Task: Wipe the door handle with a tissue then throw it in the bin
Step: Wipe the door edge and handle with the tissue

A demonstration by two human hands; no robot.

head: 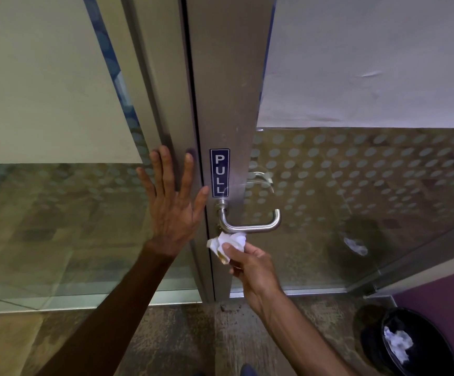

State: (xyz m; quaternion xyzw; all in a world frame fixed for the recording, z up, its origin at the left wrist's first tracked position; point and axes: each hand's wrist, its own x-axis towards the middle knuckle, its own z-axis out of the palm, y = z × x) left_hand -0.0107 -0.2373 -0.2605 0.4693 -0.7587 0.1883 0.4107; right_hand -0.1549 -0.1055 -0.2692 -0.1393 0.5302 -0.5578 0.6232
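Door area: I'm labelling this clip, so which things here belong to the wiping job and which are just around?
Job:
- tissue, crumpled, held in the right hand
- door handle
- bin, paper already inside

Just around:
- PULL sign
- left hand, flat on the door frame
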